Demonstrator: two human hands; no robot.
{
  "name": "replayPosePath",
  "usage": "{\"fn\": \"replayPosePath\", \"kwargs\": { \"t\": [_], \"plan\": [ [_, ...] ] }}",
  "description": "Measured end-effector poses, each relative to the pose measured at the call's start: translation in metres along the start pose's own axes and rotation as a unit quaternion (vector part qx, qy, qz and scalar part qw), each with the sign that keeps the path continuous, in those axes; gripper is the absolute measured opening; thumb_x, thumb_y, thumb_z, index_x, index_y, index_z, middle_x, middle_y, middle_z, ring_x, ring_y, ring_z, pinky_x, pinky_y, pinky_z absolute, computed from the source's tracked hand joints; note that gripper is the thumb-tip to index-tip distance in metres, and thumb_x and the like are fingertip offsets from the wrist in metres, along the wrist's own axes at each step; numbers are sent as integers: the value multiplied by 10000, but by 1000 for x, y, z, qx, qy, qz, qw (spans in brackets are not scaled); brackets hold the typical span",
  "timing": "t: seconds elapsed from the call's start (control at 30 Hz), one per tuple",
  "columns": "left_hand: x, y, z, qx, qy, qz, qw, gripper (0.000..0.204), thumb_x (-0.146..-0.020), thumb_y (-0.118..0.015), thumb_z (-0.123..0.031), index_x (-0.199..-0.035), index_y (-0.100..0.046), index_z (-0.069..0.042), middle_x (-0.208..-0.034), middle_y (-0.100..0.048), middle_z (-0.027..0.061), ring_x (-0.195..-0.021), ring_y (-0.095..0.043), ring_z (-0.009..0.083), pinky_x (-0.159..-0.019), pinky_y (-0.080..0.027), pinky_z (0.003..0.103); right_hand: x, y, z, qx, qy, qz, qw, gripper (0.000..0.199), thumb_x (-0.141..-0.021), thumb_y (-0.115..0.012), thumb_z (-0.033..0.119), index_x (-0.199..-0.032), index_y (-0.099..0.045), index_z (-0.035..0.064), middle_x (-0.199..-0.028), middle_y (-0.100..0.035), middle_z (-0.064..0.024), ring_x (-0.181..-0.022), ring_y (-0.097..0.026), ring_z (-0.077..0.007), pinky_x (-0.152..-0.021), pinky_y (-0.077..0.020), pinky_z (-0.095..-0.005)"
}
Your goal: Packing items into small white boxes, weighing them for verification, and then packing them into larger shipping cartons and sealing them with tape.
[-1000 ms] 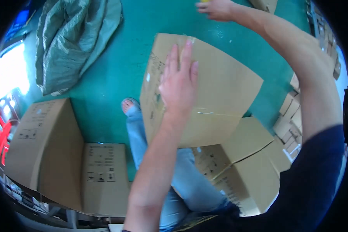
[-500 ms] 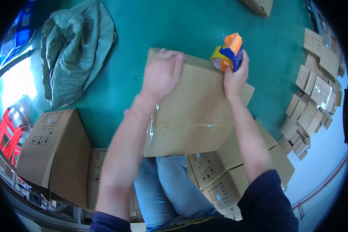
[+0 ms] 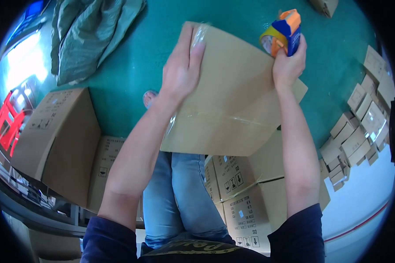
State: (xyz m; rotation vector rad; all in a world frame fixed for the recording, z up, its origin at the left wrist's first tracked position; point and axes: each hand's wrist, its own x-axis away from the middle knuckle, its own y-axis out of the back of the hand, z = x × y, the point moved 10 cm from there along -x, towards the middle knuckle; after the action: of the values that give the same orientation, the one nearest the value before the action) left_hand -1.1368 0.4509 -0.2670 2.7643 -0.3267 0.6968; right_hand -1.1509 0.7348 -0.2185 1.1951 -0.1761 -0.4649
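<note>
A brown cardboard box point(image 3: 237, 87) is in front of me, above my legs and tilted. My left hand point(image 3: 181, 72) grips its far left edge, thumb on the near face and fingers round the side. Clear tape point(image 3: 200, 34) shines at that far corner, and another strip crosses the lower part of the face. In my right hand point(image 3: 290, 65) is a hand-held tape dispenser point(image 3: 289, 27), orange and blue with a yellow-rimmed roll. That hand is at the box's far right edge; whether its fingers also touch the cardboard is hard to see.
Large cartons stand close by, one at my left point(image 3: 68, 144) and several at my right point(image 3: 245, 215). Flattened and small boxes point(image 3: 353, 140) are heaped along the right. A grey-green sack point(image 3: 81, 41) lies on the green floor point(image 3: 162, 17), far left, beyond a red chair point(image 3: 6, 125).
The box has shifted away from me and tilted. My left hand has turned, its thumb now along the face. The tape dispenser has moved right and farther off. My view has shifted too.
</note>
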Motion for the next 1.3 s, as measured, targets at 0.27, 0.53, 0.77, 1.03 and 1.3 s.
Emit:
{"fn": "replayPosePath", "kwargs": {
  "t": [0.27, 0.53, 0.77, 1.03, 1.3],
  "plan": [
    [147, 10, 120, -18, 69, 39, 997, 746, -940, -581, -248, -1498, -170, 27, -1511, -311, 230, -1400, -311, 366, -1140, -271, 370, 6, -8, 4, 12, 15, 9, 1000, 496, -829, -632, 94, -1310, -512, 94, -1177, -640, -143, -1075, -619, -317, -920, -467, -392],
    [283, 8, 235, 181, 196, 17, 964, 714, -1009, -386, -451, -1517, -161, -4, -1568, -220, 169, -1463, -173, 261, -1183, -119, 340, 21, -17, 27, 16, 30, 3, 999, 527, -827, -644, 137, -1325, -486, 74, -1169, -641, -169, -1069, -622, -336, -916, -471, -405],
    [139, 34, 153, 204, 253, -62, 944, 722, -1016, -195, -540, -1516, -188, -19, -1566, -211, 182, -1453, -189, 274, -1179, -111, 342, 22, -9, 20, 21, 19, 19, 999, 542, -812, -641, 135, -1324, -478, 68, -1165, -637, -170, -1051, -628, -330, -913, -468, -420],
    [181, 17, 132, 21, 88, -99, 991, 550, -1044, -262, -348, -1420, -388, 33, -1455, -414, 220, -1365, -382, 335, -1138, -260, 345, 15, -7, 5, 28, -6, 30, 999, 554, -807, -657, 220, -1307, -475, 65, -1160, -635, -177, -1065, -608, -367, -911, -460, -435],
    [309, 27, 190, -78, 264, -477, 835, 446, -1021, -273, -250, -1078, -614, 30, -1060, -630, 195, -1007, -595, 295, -863, -473, 405, 28, -8, 8, 17, -10, 18, 1000, 561, -806, -674, 227, -1306, -474, 67, -1172, -635, -164, -1070, -613, -350, -921, -456, -423]
  ]
}}
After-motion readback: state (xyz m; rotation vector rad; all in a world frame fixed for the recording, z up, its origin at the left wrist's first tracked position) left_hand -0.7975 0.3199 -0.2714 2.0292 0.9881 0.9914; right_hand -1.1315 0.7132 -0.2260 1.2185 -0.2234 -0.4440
